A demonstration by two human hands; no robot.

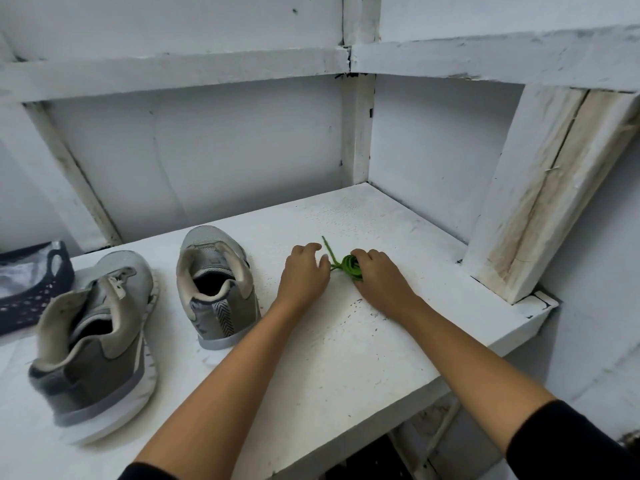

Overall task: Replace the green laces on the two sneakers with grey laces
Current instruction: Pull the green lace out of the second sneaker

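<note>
Green laces: coiled in small bundle on white shelf, right of both shoes, one loose end toward back wall. R hand curled over bundle, gripped it. L hand just beside, fingers bent, thumb at loose strand; pinch or not, couldn't tell. Left sneaker & mid sneaker: grey, heels toward camera. Dk blue basket at far left

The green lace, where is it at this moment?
In the head view, the green lace lies coiled on the white shelf, right of the two sneakers; the right hand holds it and the left hand is close on its left.
</note>
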